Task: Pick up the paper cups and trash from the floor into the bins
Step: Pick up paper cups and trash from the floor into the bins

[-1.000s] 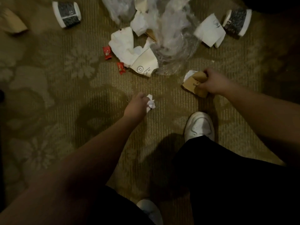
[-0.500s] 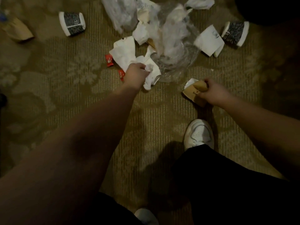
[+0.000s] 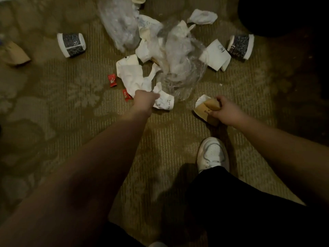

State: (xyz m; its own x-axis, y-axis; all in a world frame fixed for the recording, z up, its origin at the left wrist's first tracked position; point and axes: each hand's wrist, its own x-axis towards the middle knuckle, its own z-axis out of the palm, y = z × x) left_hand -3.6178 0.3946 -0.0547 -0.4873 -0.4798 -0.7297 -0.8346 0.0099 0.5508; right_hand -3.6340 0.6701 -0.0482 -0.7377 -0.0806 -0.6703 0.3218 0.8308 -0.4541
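Note:
My left hand (image 3: pixel 144 100) is closed on a crumpled white paper cup (image 3: pixel 164 101) at the near edge of the litter pile. My right hand (image 3: pixel 225 111) grips crushed brown paper cups (image 3: pixel 204 111) with a white scrap just above the carpet. A dark patterned cup (image 3: pixel 71 44) lies on its side at the left, another patterned cup (image 3: pixel 241 46) at the right. White crumpled paper (image 3: pixel 130 75), a white cup (image 3: pixel 214 55) and clear plastic bags (image 3: pixel 179 56) form the pile. Two red wrappers (image 3: pixel 112 80) lie left of it.
A brown paper bag (image 3: pixel 13 54) lies at the far left edge. My white shoe (image 3: pixel 212 154) and dark trouser leg stand below my right hand. A dark round object (image 3: pixel 284 15) fills the top right corner. Patterned carpet (image 3: pixel 71 122) covers the floor.
My left hand, which held a small white wad a second ago, reached forward to the pile and closed on the white cup. My right hand stayed in place with the brown cups.

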